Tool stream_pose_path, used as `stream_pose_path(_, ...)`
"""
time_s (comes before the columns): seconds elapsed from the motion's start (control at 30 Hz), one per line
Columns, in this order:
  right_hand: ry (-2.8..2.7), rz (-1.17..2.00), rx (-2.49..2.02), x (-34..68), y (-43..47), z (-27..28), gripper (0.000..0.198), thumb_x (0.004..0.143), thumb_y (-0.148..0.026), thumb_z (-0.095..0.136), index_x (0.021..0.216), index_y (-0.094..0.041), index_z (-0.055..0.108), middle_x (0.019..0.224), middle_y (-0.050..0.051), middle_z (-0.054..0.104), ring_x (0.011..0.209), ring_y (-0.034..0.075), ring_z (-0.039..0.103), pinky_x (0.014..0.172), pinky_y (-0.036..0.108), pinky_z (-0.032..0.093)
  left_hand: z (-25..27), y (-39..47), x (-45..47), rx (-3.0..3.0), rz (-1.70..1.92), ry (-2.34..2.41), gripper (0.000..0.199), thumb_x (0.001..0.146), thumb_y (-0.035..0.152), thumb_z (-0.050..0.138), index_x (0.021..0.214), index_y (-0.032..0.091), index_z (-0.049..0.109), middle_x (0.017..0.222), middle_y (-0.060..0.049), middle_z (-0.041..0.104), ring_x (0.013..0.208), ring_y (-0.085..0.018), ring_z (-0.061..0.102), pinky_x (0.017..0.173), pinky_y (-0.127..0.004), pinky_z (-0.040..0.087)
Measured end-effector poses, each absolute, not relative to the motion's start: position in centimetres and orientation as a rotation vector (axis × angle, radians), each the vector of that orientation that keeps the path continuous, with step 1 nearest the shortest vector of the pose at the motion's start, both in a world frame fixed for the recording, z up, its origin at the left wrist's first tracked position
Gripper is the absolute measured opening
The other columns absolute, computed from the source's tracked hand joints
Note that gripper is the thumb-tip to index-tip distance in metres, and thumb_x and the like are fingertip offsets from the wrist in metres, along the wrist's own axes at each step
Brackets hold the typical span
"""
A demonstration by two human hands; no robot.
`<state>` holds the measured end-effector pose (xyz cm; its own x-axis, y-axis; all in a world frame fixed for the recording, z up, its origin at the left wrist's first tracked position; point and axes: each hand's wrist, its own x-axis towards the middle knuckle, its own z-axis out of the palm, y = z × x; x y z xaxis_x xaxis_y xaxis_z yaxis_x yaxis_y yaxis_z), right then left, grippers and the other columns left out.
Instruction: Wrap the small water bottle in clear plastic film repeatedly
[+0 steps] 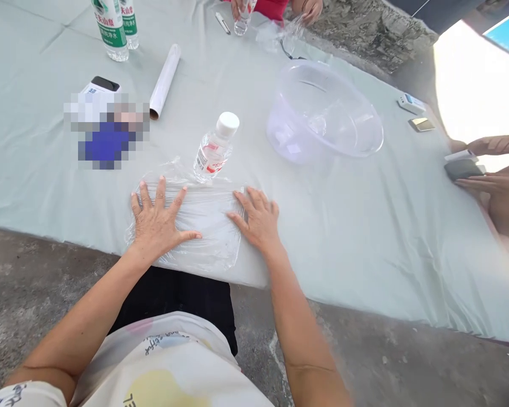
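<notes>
A sheet of clear plastic wrap [207, 226] lies wrinkled on the covered table near its front edge. My left hand [155, 220] rests on the wrap's left part, fingers spread wide. On its right edge lies my right hand [258, 219], open, with the fingers a little bent and pressing down. Just beyond the wrap, between my hands, stands a small clear bottle [214, 150] with a white cap and a red-marked label. A white roll [165, 82] with a cardboard core lies farther back on the left.
A clear plastic basin [331, 113] stands tilted right of the bottle. Two water bottles [112, 31] stand at the back left. A pen [223, 22] lies near a person's hand [237, 8] at the far side. Another person's hands [496, 164] hold an object at the right edge.
</notes>
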<state>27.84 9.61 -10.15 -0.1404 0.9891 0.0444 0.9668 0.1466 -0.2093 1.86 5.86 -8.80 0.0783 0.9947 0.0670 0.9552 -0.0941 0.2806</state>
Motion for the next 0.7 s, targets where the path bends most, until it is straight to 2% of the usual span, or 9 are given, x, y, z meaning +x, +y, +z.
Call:
stream_pose_path(0.07, -2.023, 0.221, -2.050, 28.7, 10.6, -8.7, 0.059, 0.095, -0.058, 0.050, 0.143, -0.023, 0.054, 0.154, 0.018, 0.047, 0.145, 0.040, 0.038, 0.113, 0.071, 0.026, -8.6, 6.2, 1.9, 2.154, 0.296, 1.988, 0.113, 0.064, 0.079, 0.074, 0.157, 0.026, 0.039, 0.168, -0.023, 0.014, 0.149, -0.061, 0.004, 0.114, -0.075, 0.007)
stream_pose_path(0.13, -1.877, 0.296, -1.991, 27.9, 11.7, -6.9, 0.072, 0.090, -0.059, 0.057, 0.148, -0.017, 0.045, 0.155, 0.021, 0.044, 0.146, 0.038, 0.038, 0.116, 0.066, 0.028, -8.4, 6.3, 2.0, 2.123, 0.249, 1.992, 0.113, 0.064, 0.080, 0.073, 0.157, 0.027, 0.038, 0.169, -0.023, 0.011, 0.150, -0.059, 0.001, 0.115, -0.074, 0.006)
stream_pose_path(0.23, -1.891, 0.535, -1.642, 24.1, 13.8, -4.9, 0.095, 0.081, -0.059, 0.069, 0.156, -0.022, 0.026, 0.162, 0.016, 0.036, 0.150, 0.032, 0.035, 0.119, 0.057, 0.032, -8.5, 6.4, 2.1, 2.104, 0.220, 2.008, 0.114, 0.064, 0.083, 0.070, 0.158, 0.028, 0.036, 0.170, -0.023, 0.006, 0.151, -0.058, -0.002, 0.115, -0.073, 0.005)
stream_pose_path(0.27, -1.891, 0.614, -1.538, 22.6, 14.6, -4.7, 0.095, 0.080, -0.060, 0.071, 0.156, -0.026, 0.025, 0.160, 0.013, 0.039, 0.148, 0.032, 0.039, 0.117, 0.057, 0.036, -8.5, 6.4, 2.0, 2.105, 0.218, 2.010, 0.115, 0.064, 0.084, 0.069, 0.158, 0.028, 0.036, 0.170, -0.023, 0.005, 0.151, -0.058, -0.002, 0.115, -0.073, 0.004)
stream_pose_path(0.33, -1.842, 0.738, -1.407, 19.8, 16.6, -4.8, 0.086, 0.080, -0.059, 0.071, 0.150, -0.029, 0.032, 0.147, 0.009, 0.054, 0.138, 0.030, 0.051, 0.111, 0.056, 0.042, -8.6, 6.3, 2.0, 2.104, 0.216, 2.008, 0.115, 0.064, 0.084, 0.068, 0.158, 0.028, 0.035, 0.170, -0.022, 0.004, 0.151, -0.058, -0.003, 0.115, -0.074, 0.003)
stream_pose_path(0.43, -1.665, 0.822, -1.363, 17.9, 19.6, -5.0, 0.064, 0.081, -0.053, 0.071, 0.132, -0.022, 0.048, 0.123, 0.006, 0.067, 0.116, 0.024, 0.064, 0.105, 0.049, 0.047, -8.5, 6.4, 2.0, 2.095, 0.222, 1.997, 0.114, 0.063, 0.083, 0.070, 0.158, 0.028, 0.036, 0.170, -0.022, 0.005, 0.151, -0.058, -0.003, 0.115, -0.075, 0.003)
stream_pose_path(0.57, -1.325, 0.602, -1.257, 19.9, 20.0, -3.1, 0.056, 0.080, -0.045, 0.072, 0.125, -0.021, 0.049, 0.119, 0.007, 0.064, 0.107, 0.018, 0.065, 0.102, 0.040, 0.051, -8.3, 6.5, 2.0, 2.070, 0.248, 1.991, 0.115, 0.062, 0.081, 0.073, 0.157, 0.028, 0.037, 0.170, -0.022, 0.008, 0.151, -0.058, -0.004, 0.114, -0.076, 0.002)
stream_pose_path(0.63, -1.280, 0.556, -1.189, 21.7, 17.7, -1.2, 0.056, 0.082, -0.050, 0.070, 0.127, -0.025, 0.048, 0.120, 0.007, 0.062, 0.103, 0.017, 0.066, 0.093, 0.036, 0.055, -8.3, 6.6, 2.0, 2.062, 0.273, 1.979, 0.115, 0.062, 0.079, 0.075, 0.158, 0.027, 0.037, 0.170, -0.022, 0.008, 0.151, -0.058, -0.004, 0.113, -0.077, 0.002)
stream_pose_path(0.7, -1.325, 0.725, -1.213, 23.1, 14.2, 0.4, 0.052, 0.086, -0.062, 0.061, 0.123, -0.027, 0.053, 0.117, 0.008, 0.063, 0.094, 0.019, 0.067, 0.078, 0.036, 0.058, -8.4, 6.7, 2.1, 2.052, 0.310, 1.969, 0.115, 0.062, 0.077, 0.077, 0.158, 0.026, 0.037, 0.170, -0.022, 0.006, 0.151, -0.058, -0.005, 0.112, -0.079, 0.002)
